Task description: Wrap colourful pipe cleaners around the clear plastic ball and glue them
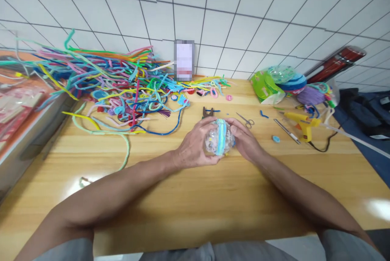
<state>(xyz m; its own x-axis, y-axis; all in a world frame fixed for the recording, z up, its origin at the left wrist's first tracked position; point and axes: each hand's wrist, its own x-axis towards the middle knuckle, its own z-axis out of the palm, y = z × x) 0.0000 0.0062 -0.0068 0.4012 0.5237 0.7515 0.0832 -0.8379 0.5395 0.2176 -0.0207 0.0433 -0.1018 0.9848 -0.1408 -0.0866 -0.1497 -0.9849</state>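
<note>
Cradle the clear ball [219,137] over the middle of the worktop [213,196]: the left hand [195,143] curves around its nine o'clock side, thumb low; the right hand [245,139] grips its three o'clock side, though its far fingers are hidden. Apply light, even pressure; the glossy, rounded shell looks thin and could dent. Avoid flattening the fuzzy blue-green band [222,131]. Pliers [207,111] lie at eleven o'clock, bendy pipe cleaners [122,86] at ten.
</note>
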